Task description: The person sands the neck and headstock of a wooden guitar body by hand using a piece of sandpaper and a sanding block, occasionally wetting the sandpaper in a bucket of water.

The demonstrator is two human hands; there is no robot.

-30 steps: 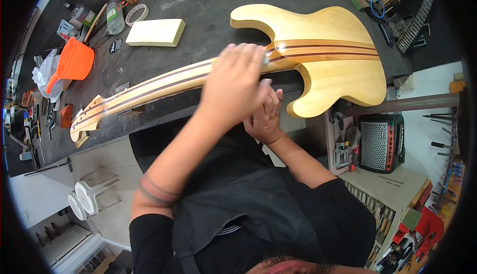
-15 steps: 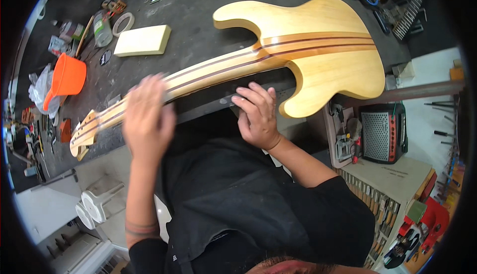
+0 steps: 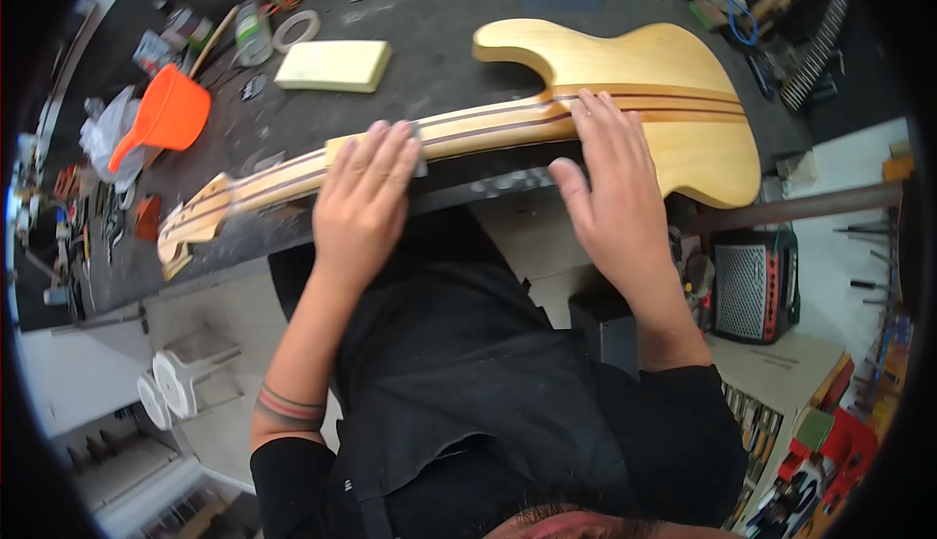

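An unfinished wooden guitar [image 3: 683, 61] lies across the bench, body to the right and slim striped neck [image 3: 488, 129] running to the left. On the middle of the neck rests my left hand [image 3: 363, 183], fingers together and pressed down over a small flat pad [image 3: 418, 151]. The pad shows pale yellow at one side and grey at the other; the fingers hide most of it. My right hand [image 3: 617, 173] lies open, fingertips on the striped centre of the body where the neck joins, thumb spread out. The headstock [image 3: 190, 212] sits at the far left end.
Behind the neck is a pale yellow block [image 3: 334, 65], with a tape roll [image 3: 297, 31] and a clear bottle [image 3: 254, 36] farther back. An orange dipper [image 3: 174, 109] stands left. The bench's front edge [image 3: 244, 256] runs before me; a bar [image 3: 810, 205] sticks out at right.
My left hand has slid rightward along the neck. My right hand has moved up and right, from in front of the neck onto the guitar body. The whole view has shifted slightly.
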